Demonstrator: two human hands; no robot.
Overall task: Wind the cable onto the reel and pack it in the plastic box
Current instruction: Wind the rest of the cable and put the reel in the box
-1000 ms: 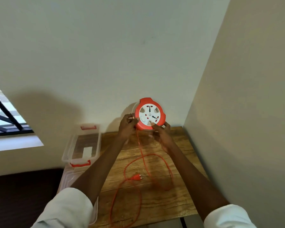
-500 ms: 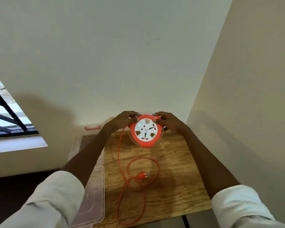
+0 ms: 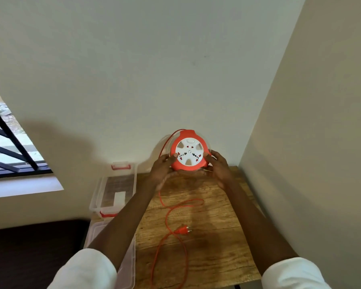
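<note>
Now | both hands (image 3: 164, 170) (image 3: 220, 167) grip reel (image 3: 189, 153) | cable (image 3: 167, 215) loose | no legible writing

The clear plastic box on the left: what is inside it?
Through the clear plastic box only a white label and the wood grain beneath show. The left forearm covers its near right corner, so that part cannot be seen.

Orange-and-white reel (image 3: 189, 153); orange cable (image 3: 168, 217); brown wood-grain table (image 3: 217, 236); clear box (image 3: 112, 192), red clips.
</note>
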